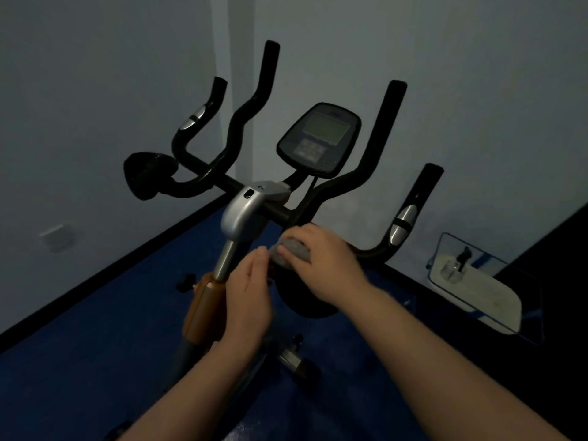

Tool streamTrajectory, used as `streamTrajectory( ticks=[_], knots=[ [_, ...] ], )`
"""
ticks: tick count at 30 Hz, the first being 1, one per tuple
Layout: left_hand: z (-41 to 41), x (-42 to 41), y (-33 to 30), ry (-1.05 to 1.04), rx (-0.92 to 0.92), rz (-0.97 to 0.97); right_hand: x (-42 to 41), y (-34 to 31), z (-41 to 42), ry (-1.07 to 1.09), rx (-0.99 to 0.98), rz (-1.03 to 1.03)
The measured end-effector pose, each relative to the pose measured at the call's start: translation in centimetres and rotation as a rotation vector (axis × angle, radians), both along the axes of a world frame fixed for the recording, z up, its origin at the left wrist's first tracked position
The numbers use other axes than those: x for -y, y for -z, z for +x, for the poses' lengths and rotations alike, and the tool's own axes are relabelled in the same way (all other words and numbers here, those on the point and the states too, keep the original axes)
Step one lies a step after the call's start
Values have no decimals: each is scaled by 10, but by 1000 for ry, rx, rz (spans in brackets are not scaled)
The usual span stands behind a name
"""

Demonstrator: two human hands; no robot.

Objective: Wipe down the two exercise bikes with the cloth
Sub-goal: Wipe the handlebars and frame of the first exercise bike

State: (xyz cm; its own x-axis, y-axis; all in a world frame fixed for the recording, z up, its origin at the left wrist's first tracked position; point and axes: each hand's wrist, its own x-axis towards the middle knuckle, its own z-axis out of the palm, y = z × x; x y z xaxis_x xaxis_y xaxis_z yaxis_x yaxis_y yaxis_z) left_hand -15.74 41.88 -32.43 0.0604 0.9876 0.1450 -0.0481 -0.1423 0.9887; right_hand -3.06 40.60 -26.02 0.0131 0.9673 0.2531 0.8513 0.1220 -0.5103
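**Cloth bunched at the right elbow pad, both hands closing on it**

Just below the black handlebar crossbar of the dim-lit exercise bike with its silver stem cap and orange frame section, the small grey crumpled cloth sits against the upper edge of the round black elbow pad on the right side. The right hand lies over it from the right, fingers curled down round the wad so that only its left end shows. The left hand stands on edge just beside it, fingers straight and together, their tips touching or all but touching the cloth's exposed end; motion blur hides whether there is contact.

The cloth therefore lies to the left of the right palm and ahead of the left fingertips, between the two hands. The right hand has the hold and is the nearer; the left looks to be steadying or regathering the wad. The crossbar's long axis runs left to right, so a stroke along it would carry the cloth leftwards toward the silver stem cap, or rightwards out to the curved black right grip with its silver sensor plate.

Only one bike is in view; a second cannot be seen. The oval console with its grey screen stands behind, well apart from both hands.
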Motion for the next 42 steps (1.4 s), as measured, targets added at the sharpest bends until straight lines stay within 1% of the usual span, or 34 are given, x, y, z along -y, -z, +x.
streamTrajectory(
  ticks=[2, 4, 5, 7, 9, 11, 13, 16, 19, 22, 23, 25, 27, 28, 30, 32, 34, 36, 38, 40, 42],
  knots=[
    [4, -4, -1, 11, 20, -25, 5, 12, -1, 22, 2, -32],
    [6, -7, -3, 56, 37, 10, 12, 16, 9, 37, -12, -9],
    [7, -8, -5, 83, 15, 40, 15, 18, 16, 66, -24, -16],
    [12, -13, -7, 143, -97, 90, 21, 22, 25, 158, -71, -38],
    [18, -15, -8, 147, -243, 158, 20, 24, 20, 192, -122, -74],
    [25, -14, -4, 93, -366, 249, 16, 23, 10, 221, -195, -103],
    [28, -11, 1, 18, -452, 324, 20, 24, 5, 266, -248, -100],
    [28, -14, 6, -44, -539, 392, 41, 34, 1, 393, -167, -90],
    [29, -16, 9, -64, -523, 412, 39, 34, -1, 443, -103, -102],
    [31, -18, 11, -88, -506, 450, 22, 24, 5, 394, -136, -170],
    [31, -18, 13, -87, -504, 461, 24, 24, 4, 396, -181, -160],
    [30, -18, 15, -77, -508, 477, 42, 33, -5, 443, -220, -68],
    [29, -17, 15, -73, -499, 496, 62, 40, -16, 493, -192, 4],
    [29, -17, 14, -77, -492, 500, 62, 40, -16, 497, -175, 2],
    [30, -17, 14, -84, -486, 498, 42, 32, -7, 495, -158, -75],
    [31, -18, 15, -85, -481, 497, 26, 23, 1, 453, -202, -151],
    [30, -17, 16, -83, -476, 489, 32, 28, -4, 458, -264, -99],
    [30, -17, 16, -77, -473, 482, 56, 40, -16, 508, -245, 8],
    [30, -17, 16, -83, -466, 488, 67, 43, -19, 501, -215, 42],
    [32, -18, 17, -93, -457, 481, 47, 35, -6, 460, -202, -47],
    [33, -18, 17, -101, -453, 465, 28, 23, 5, 377, -293, -136]
  ],
)
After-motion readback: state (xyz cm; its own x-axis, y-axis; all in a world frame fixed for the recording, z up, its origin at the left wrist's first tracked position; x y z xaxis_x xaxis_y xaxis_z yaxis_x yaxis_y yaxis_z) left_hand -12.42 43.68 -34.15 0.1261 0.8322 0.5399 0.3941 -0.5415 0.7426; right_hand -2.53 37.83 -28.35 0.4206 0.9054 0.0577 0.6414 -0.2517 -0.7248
